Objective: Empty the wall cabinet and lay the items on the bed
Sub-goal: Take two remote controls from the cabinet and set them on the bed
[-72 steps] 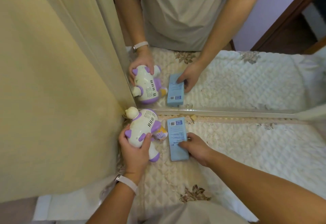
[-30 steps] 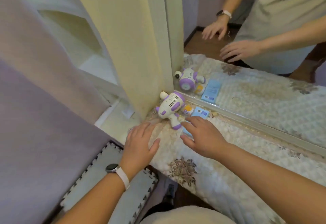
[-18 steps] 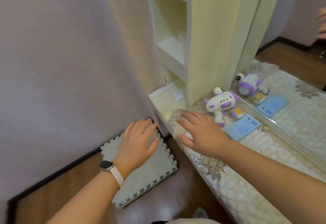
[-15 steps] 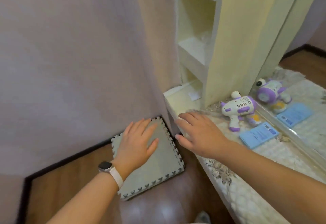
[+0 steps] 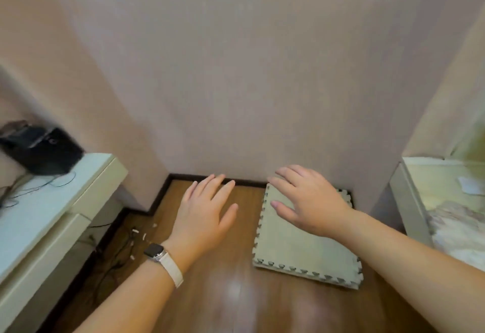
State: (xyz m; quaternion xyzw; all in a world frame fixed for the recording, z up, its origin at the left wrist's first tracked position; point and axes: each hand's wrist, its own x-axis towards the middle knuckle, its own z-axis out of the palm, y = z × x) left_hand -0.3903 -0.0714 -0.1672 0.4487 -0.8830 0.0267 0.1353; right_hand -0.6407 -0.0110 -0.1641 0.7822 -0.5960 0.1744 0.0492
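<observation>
My left hand [image 5: 206, 213], with a watch on its wrist, hovers over the wooden floor with fingers straight and holds nothing. To its right, my right hand [image 5: 305, 197] is spread flat in the air above a grey foam mat and is empty as well. Only a corner of the bed [image 5: 456, 230] with its quilted cover shows at the right edge. The toy, the blue box and the wall cabinet are out of view.
A pink wall [image 5: 249, 70] fills the view ahead. A grey foam puzzle mat [image 5: 301, 248] lies on the wooden floor [image 5: 236, 293]. At the left stands a white desk [image 5: 47, 214] with a black device [image 5: 42, 149] and cables. A pale ledge [image 5: 433, 175] adjoins the bed.
The view has swung left, away from the bed and cabinet to the bare wall. The toy and blue box lie where my hands let them go and have left the view. Both hands stay open.
</observation>
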